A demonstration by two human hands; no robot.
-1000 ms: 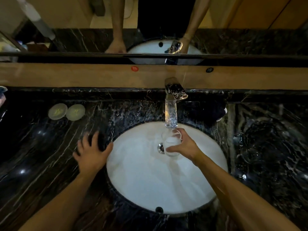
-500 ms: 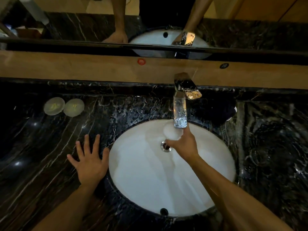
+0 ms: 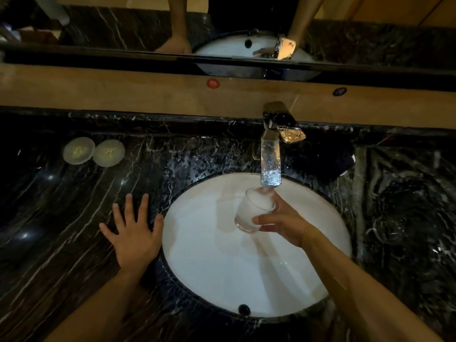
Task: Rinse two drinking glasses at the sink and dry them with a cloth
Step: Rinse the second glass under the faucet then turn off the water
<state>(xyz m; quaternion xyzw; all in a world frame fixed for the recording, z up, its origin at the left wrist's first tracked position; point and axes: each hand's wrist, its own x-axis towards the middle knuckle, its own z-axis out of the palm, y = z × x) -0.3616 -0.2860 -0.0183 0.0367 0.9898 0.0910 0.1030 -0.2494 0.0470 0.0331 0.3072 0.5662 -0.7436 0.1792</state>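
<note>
- Since half a second ago, the glass (image 3: 254,211) shows clearly in the head view, tilted with its mouth up under the faucet (image 3: 271,156); earlier the hand hid most of it.
- Right hand (image 3: 283,222) grips the glass from the right side, thumb near its base and fingers curled round its far wall, over the white sink (image 3: 222,267).
- Water runs from the spout into the glass, which looks cloudy white inside.
- Left hand (image 3: 134,233) lies flat on the dark marble counter (image 3: 61,230) just left of the basin rim, fingers spread apart and straight, holding nothing.
- Two pale round discs (image 3: 93,152) sit side by side on the far left of the counter.
- Beyond the faucet, a mirror (image 3: 222,25) reflects both forearms and the basin.
- Only one glass can be made out.
</note>
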